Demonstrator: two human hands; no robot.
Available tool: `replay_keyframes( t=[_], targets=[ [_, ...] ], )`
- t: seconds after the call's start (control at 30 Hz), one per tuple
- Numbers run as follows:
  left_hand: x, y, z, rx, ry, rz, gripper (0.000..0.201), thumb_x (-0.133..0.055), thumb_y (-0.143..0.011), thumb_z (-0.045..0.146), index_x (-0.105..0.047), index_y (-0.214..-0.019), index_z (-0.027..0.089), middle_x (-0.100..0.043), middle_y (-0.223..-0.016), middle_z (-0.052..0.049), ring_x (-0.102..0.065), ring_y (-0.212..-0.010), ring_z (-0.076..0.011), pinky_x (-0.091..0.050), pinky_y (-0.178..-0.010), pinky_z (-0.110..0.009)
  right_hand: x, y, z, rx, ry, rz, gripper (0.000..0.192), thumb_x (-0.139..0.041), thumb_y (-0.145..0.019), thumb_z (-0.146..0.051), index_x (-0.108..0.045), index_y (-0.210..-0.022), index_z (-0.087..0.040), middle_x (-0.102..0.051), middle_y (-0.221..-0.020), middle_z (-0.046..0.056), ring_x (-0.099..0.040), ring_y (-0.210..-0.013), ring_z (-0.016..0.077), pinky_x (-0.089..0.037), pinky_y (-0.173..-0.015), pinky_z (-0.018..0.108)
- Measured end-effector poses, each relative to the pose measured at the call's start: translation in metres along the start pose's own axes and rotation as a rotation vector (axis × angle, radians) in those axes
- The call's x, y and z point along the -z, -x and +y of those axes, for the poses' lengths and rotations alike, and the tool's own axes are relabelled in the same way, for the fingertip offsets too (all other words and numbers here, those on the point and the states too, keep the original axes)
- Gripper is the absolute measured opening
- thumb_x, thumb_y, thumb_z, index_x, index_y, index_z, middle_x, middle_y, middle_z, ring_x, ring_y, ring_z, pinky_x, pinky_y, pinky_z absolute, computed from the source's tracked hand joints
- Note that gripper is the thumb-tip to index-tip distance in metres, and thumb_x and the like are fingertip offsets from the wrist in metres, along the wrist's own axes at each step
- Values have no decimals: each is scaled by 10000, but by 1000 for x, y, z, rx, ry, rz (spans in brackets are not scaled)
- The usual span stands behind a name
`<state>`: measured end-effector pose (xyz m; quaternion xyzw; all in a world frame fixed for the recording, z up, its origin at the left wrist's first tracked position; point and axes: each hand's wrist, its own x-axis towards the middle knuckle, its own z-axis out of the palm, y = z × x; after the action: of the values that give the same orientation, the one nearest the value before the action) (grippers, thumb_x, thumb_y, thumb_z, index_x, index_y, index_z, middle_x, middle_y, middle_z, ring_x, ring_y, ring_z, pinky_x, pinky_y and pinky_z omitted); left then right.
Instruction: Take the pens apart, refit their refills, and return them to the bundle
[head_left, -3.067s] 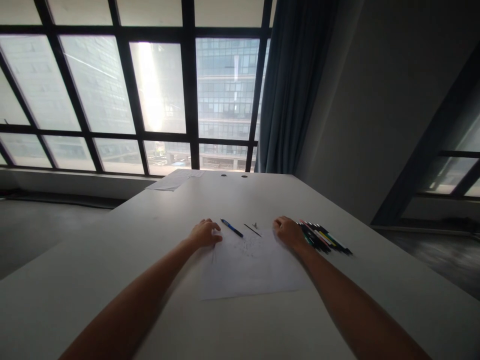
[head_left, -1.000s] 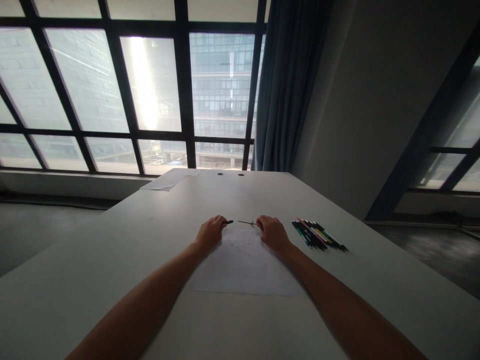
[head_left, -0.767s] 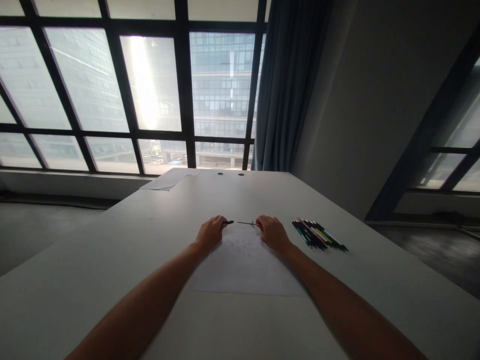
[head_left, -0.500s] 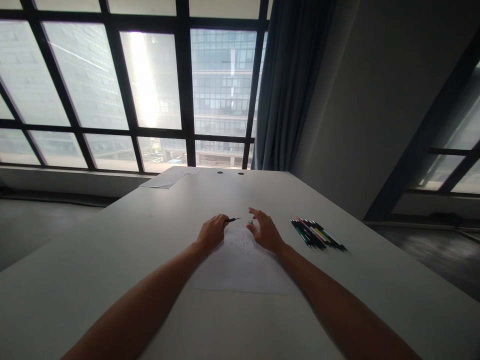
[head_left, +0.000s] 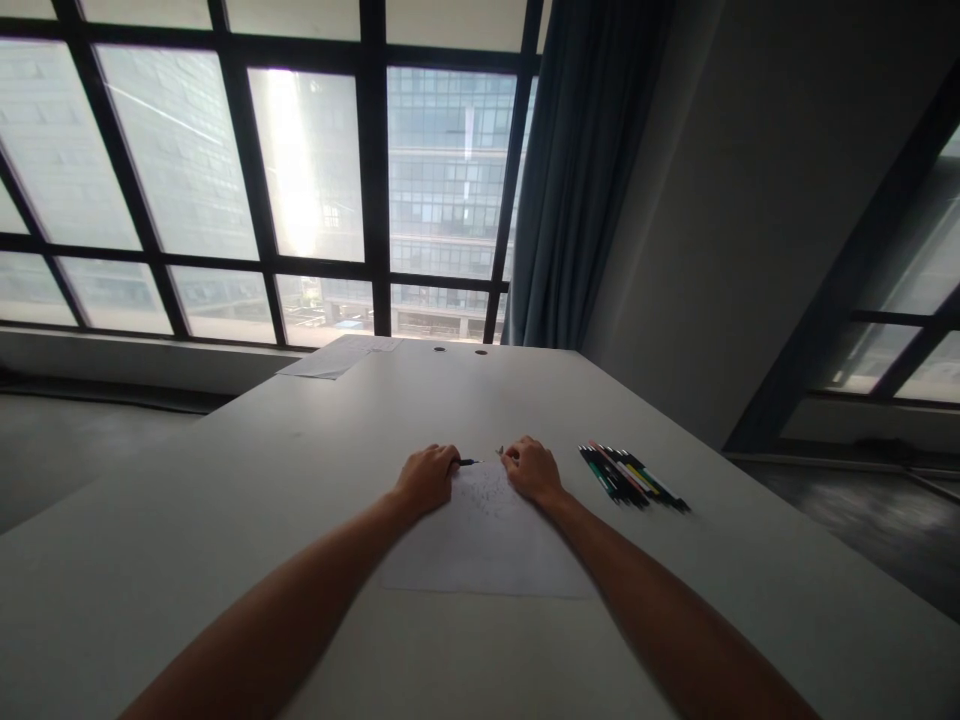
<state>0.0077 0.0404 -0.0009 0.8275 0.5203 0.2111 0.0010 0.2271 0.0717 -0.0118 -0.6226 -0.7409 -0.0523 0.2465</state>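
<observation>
My left hand (head_left: 429, 478) rests over the left edge of a white paper sheet (head_left: 491, 555), its fingers closed round a dark pencil (head_left: 467, 462). The pencil's pale point sticks out to the right. Across a narrow gap, my right hand (head_left: 531, 466) pinches a small grey metallic piece (head_left: 500, 452) that looks like a pencil sharpener; the fingers cover most of it. Pencil and grey piece are apart. Small dark specks (head_left: 487, 492) lie scattered on the paper between the hands.
Right of my right hand, several pencils (head_left: 632, 476) lie side by side on the white table (head_left: 360, 400). More paper sheets (head_left: 330, 358) lie at the far left edge. Two round dark holes (head_left: 481, 352) sit near the far end, before a window and a blue curtain (head_left: 559, 200).
My right hand's spread fingers have closed into a pinch on the small grey piece. The left hand keeps the pencil, whose tip now points more level. The view has shifted slightly.
</observation>
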Motion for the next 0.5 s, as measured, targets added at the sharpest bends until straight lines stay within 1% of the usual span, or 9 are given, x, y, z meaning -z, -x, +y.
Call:
replay_keyframes(
  t=[0.13, 0.3, 0.43, 0.5],
  targets=[
    [1, 1, 1, -20, -10, -4, 165, -469, -909, 188, -609, -990, 219, -682, -952, -62, -627, -947, -213, -470, -795, -315, -1, 0, -1, -4, 5, 16, 153, -598, -864, -234, -693, -760, -172, -671, -913, 73, -617, -856, 182, -379, -724, 282],
    [3, 1, 3, -20, 6, -9, 172, -467, -902, 173, -609, -987, 221, -684, -955, -65, -624, -955, -212, -471, -810, -321, -4, 0, -2, -3, -1, 62, 205, -611, -867, -344, -692, -784, -175, -674, -884, 71, -624, -828, 188, -391, -719, 291],
    [3, 2, 3, -15, 4, -12, 178, -467, -896, 168, -609, -988, 222, -683, -952, -66, -624, -959, -215, -473, -806, -322, -4, -1, -1, -11, -32, 26, 139, -606, -853, -246, -679, -753, -182, -675, -866, 50, -614, -801, 172, -385, -710, 280],
    [3, 2, 2, -11, -1, -7, 183, -465, -894, 168, -610, -991, 220, -683, -948, -68, -626, -949, -217, -474, -798, -325, -2, -1, -1, 17, -60, 28, 128, -592, -854, -201, -668, -754, -176, -669, -862, 48, -605, -819, 172, -382, -733, 281]
  ],
)
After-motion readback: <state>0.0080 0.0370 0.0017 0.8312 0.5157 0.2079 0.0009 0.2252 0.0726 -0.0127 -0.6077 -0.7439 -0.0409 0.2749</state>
